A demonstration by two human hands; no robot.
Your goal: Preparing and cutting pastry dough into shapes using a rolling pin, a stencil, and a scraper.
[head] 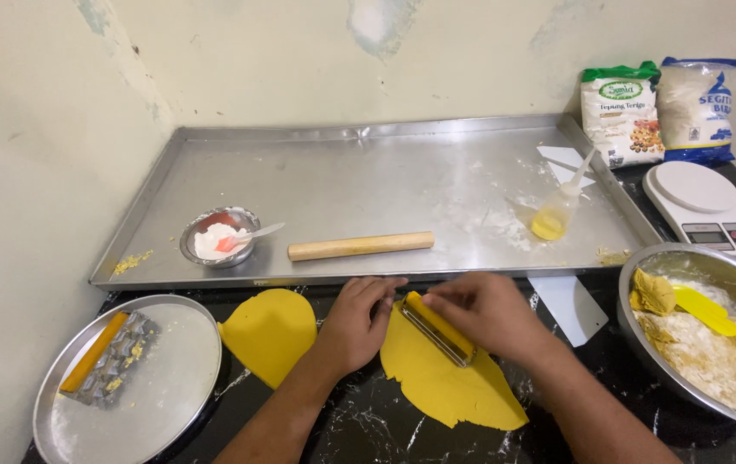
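Head view is showing both hands working at a yellow dough sheet (450, 382) lying on the dark marble counter (368, 430), just in front of the big metal tray (368, 185). The left hand (352, 326) is resting flat, fingers spread, touching the sheet's near edge, while the right hand (484, 314) is pinching the far end of a metal mould bar (437, 331) wrapped in dough. A second yellow sheet (269, 331) is lying just beside the left hand, and a wooden rolling pin (361, 246) is sitting on the tray.

A rolling pin (360, 246) is laid on the metal tray (368, 155) behind the dough sheet (450, 387). A small bowl (218, 237) is set left of it, a squeeze bottle (555, 213) right. A mixing bowl (711, 331) is placed at the tabletop's (359, 434) right.
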